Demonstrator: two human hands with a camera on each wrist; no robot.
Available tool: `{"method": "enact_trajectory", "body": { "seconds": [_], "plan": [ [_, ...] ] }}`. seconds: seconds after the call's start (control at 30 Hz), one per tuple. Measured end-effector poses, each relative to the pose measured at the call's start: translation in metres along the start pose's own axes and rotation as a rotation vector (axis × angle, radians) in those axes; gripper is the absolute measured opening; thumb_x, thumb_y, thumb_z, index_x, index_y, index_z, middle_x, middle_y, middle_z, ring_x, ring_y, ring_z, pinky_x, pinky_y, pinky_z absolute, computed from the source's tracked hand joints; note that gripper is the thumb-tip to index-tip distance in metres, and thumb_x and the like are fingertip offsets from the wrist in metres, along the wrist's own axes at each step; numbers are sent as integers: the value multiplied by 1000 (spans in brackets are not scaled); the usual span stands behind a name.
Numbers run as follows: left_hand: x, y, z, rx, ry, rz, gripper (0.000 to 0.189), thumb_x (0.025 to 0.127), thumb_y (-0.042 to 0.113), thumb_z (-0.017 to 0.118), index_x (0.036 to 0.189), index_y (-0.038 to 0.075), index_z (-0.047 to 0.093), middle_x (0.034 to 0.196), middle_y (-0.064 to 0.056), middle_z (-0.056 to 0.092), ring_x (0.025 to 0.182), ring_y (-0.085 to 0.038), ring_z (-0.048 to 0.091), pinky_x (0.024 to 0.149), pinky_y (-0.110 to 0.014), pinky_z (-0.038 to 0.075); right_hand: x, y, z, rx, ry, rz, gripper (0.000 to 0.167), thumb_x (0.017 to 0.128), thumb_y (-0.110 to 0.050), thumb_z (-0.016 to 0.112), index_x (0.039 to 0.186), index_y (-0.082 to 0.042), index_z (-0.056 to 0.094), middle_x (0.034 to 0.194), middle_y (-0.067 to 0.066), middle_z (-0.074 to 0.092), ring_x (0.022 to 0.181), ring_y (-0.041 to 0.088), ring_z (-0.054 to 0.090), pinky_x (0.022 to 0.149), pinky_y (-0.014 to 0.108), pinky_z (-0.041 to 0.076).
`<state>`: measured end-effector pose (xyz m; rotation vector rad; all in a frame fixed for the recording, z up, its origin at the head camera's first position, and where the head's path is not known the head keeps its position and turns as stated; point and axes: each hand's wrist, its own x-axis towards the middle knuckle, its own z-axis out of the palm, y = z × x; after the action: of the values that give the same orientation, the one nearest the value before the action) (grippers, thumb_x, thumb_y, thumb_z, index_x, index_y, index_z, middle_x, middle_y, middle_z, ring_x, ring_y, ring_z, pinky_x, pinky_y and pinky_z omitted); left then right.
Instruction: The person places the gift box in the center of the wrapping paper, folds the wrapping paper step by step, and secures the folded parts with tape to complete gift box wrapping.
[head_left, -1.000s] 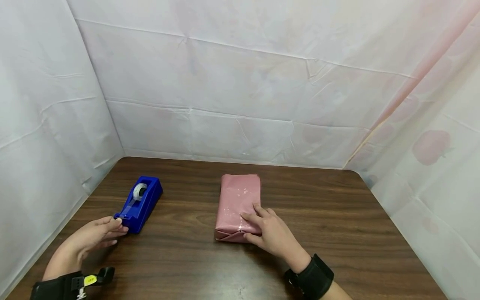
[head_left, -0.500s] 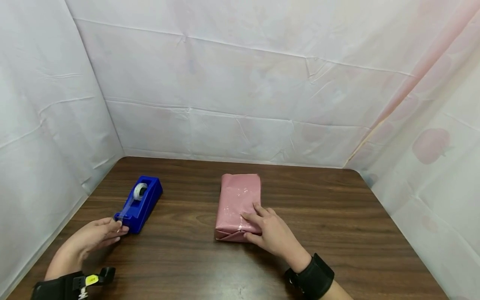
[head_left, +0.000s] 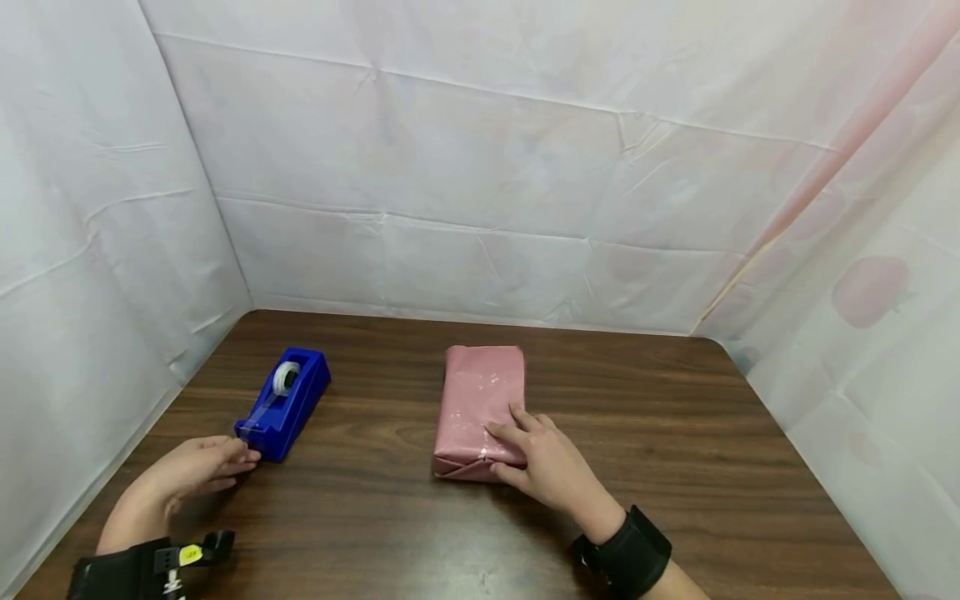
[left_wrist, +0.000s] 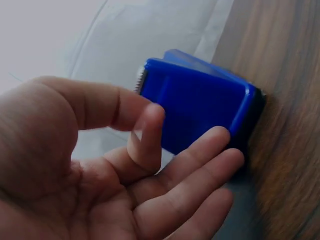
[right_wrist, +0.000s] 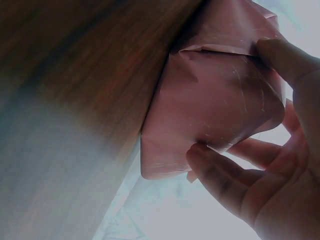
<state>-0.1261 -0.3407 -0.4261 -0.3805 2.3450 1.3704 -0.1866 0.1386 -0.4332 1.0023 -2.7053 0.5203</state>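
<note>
Tape point(head_left: 261, 412) had its end pinched in the left grip point(head_left: 183, 473), thumb and index together, right by the front of the dispenser point(head_left: 302, 410). Right grip point(head_left: 551, 467) had its fingers spread apart, just resting on the near right part of the parcel point(head_left: 478, 400), which lay flat pretty much mid-counter point(head_left: 390, 533). Roll point(head_left: 282, 377) sat farther back in the dispenser, and a pale sheet point(head_left: 480, 167) hung behind everything.
</note>
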Motion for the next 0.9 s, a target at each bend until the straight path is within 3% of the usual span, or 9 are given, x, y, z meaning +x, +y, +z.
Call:
{"method": "enact_trajectory", "body": {
  "seconds": [0.07, 0.2, 0.4, 0.53, 0.77, 0.9],
  "plan": [
    [-4, 2, -2, 49, -5, -2, 60, 104, 32, 35, 133, -21, 39, 121, -23, 65, 112, -36, 62, 88, -46, 52, 0, 1, 0, -4, 1, 2, 49, 82, -45, 73, 128, -29, 63, 141, 21, 51, 112, 32, 59, 89, 44, 51],
    [-11, 5, -6, 102, -4, -15, 74, 103, 50, 30, 128, -17, 50, 118, -21, 67, 108, -35, 65, 84, -47, 53, 0, 1, 0, -4, -4, 7, 50, 82, -45, 72, 129, -30, 62, 141, 21, 50, 113, 32, 58, 89, 44, 51],
    [-8, 6, -4, 130, 89, -74, 83, 95, 67, 28, 107, -6, 68, 100, -10, 74, 96, -28, 69, 76, -40, 54, 0, 0, 0, 1, -5, 8, 49, 83, -45, 72, 128, -30, 63, 141, 21, 51, 114, 33, 58, 89, 45, 51],
    [-5, 5, 0, 133, 126, -103, 74, 93, 69, 34, 82, 2, 65, 92, -5, 75, 91, -23, 70, 72, -37, 53, -1, 0, -1, -2, -7, 12, 49, 82, -45, 73, 128, -30, 63, 140, 20, 51, 114, 33, 58, 89, 44, 51],
    [0, 1, 2, 18, 79, -166, 67, 89, 75, 32, 66, 13, 44, 91, -4, 75, 85, -15, 69, 72, -36, 51, -1, 0, -1, -6, 5, 4, 49, 82, -44, 73, 128, -30, 63, 140, 21, 51, 113, 32, 58, 89, 43, 51],
    [2, -6, 2, 9, 33, -88, 65, 96, 67, 28, 72, 10, 49, 96, -4, 74, 87, -15, 69, 72, -36, 52, -1, 0, 0, -4, 11, 0, 49, 82, -44, 73, 128, -29, 63, 140, 21, 51, 113, 32, 58, 89, 43, 51]
  ]
}}
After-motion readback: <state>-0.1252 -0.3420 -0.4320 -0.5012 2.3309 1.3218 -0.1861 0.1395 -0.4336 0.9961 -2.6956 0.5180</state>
